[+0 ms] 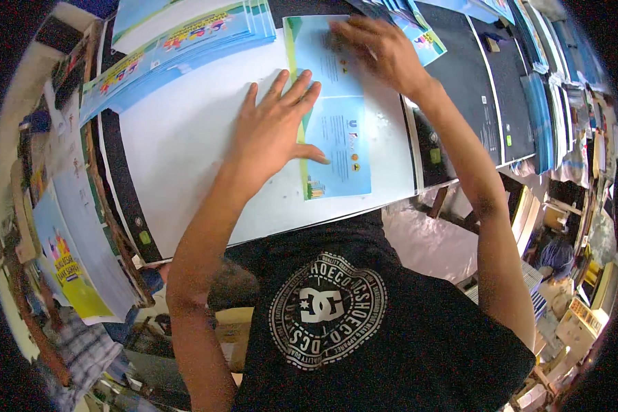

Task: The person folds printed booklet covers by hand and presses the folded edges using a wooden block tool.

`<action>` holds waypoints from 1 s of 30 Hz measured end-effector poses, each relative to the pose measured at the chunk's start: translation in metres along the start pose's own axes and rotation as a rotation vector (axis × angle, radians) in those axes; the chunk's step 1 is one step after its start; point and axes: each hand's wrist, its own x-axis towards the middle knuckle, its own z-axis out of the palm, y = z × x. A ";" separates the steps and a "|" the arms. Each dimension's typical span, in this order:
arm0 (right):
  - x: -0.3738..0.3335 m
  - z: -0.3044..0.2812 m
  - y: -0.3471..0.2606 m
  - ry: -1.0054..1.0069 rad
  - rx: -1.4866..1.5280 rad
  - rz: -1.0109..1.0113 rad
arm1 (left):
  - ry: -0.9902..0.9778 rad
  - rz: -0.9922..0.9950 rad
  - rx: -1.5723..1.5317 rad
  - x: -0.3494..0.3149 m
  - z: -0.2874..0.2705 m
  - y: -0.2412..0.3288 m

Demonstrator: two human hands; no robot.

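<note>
A light blue printed sheet (347, 127) with a green left edge lies on the white work surface (185, 185), a line crossing it near its middle. My left hand (271, 127) is open, its fingers spread over the sheet's left edge and the white surface, thumb resting on the print. Over the sheet's far end is my right hand (384, 55), its fingers bent and smeared by motion. Whether it pinches anything is hidden. Just beyond that hand, a few dark and coloured printed sheets (429, 44) lie fanned at an angle.
Fanned stacks of blue printed sheets (185, 51) cover the far left of the table. Black panels (453, 96) extend to the right, with piled blue and white papers (542, 123) at their edge. Lower on the left stands another stack of printed covers (72, 254).
</note>
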 end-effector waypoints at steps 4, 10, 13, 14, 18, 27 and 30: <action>-0.052 -0.061 -0.057 -0.373 0.392 0.034 | -0.049 -0.028 0.005 -0.002 -0.003 0.004; -0.116 -0.097 -0.130 -0.505 0.333 -0.018 | 0.041 0.007 0.017 -0.002 0.002 0.002; -0.103 -0.091 -0.117 -0.481 0.472 0.021 | 0.033 -0.026 0.003 -0.005 0.001 0.001; -0.096 -0.090 -0.108 -0.422 0.436 -0.016 | 0.028 -0.028 0.009 -0.005 -0.001 0.002; -0.077 -0.082 -0.088 -0.250 0.220 0.020 | -0.003 -0.043 -0.035 0.000 0.003 0.004; -0.141 -0.105 -0.126 -0.562 0.376 -0.088 | -0.054 -0.081 -0.030 0.001 -0.009 0.013; -0.146 -0.107 -0.112 -0.374 0.660 0.113 | 0.045 -0.094 -0.012 -0.001 0.000 0.034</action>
